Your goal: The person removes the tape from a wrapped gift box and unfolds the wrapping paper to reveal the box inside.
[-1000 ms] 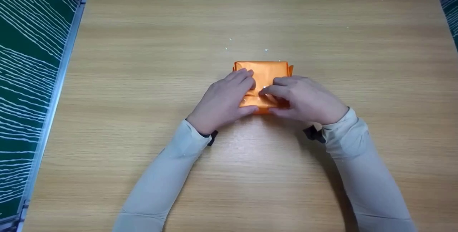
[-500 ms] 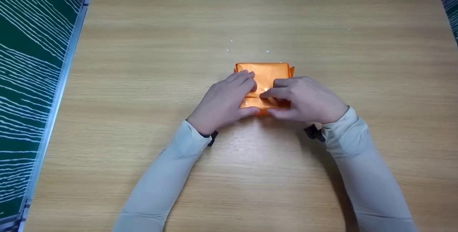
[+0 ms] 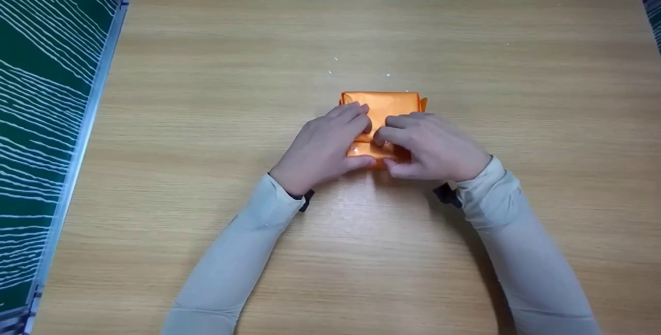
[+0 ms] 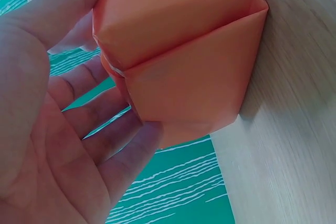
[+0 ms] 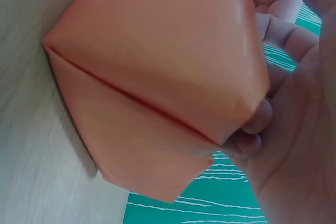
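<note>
An orange paper-wrapped package [image 3: 395,101] lies near the middle of the table, its top crossed by a folded paper seam. In the head view my left hand [image 3: 325,144] rests over its left side, thumb along the near edge. The left wrist view shows those fingers [image 4: 113,111] fairly straight against the package, above a folded end flap [image 4: 189,80]. My right hand [image 3: 434,146] holds the near right part, index finger bent onto the top near the seam and thumb at the near edge. Curled right fingertips [image 5: 258,116] show beside the wrapped end [image 5: 157,77] in the right wrist view.
The wooden table [image 3: 232,66] carries small white specks [image 3: 388,75] beyond the package. Green panels with white lines [image 3: 46,118] stand along the left and far sides, edged by a pale frame [image 3: 106,77]. A dark wrist strap [image 3: 447,195] shows under the right sleeve.
My right hand has shifted slightly left over the package, and its index finger is more bent. The left hand stays in place on the package.
</note>
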`<state>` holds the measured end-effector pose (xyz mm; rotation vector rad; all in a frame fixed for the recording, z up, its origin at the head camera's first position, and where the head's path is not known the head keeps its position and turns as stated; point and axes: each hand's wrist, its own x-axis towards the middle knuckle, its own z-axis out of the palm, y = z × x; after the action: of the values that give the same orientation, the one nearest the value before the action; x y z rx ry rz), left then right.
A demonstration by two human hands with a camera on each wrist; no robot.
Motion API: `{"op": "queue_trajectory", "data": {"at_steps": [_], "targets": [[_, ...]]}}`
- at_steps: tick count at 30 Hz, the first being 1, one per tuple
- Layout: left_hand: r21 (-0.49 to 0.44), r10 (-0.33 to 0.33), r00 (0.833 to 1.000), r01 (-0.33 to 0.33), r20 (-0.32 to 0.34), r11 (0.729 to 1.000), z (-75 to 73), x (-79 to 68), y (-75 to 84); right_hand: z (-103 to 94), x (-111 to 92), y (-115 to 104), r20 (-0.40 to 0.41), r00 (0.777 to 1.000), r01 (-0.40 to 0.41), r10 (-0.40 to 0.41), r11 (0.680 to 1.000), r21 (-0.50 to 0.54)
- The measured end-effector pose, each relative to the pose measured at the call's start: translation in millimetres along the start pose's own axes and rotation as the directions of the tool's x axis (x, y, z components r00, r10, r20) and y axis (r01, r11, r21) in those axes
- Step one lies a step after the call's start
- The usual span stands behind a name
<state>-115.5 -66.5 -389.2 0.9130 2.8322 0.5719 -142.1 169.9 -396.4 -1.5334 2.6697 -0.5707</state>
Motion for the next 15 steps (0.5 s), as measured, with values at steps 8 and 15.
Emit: {"op": "queue_trajectory", "data": {"at_steps": [8, 15], "targets": [[-0.017, 0.001, 1.000, -0.001, -0.001, 1.000, 0.5, -0.3, -0.5, -0.9, -0.9, 1.7, 0.023, 1.000, 0.013, -0.014, 0.999, 0.041], [-0.021, 0.001, 1.000, -0.001, 0.003, 1.000, 0.0, -1.2, -0.9, 0.0, -2.5, 3.5, 0.007, 0.999, 0.034, -0.034, 0.998, 0.062]]}}
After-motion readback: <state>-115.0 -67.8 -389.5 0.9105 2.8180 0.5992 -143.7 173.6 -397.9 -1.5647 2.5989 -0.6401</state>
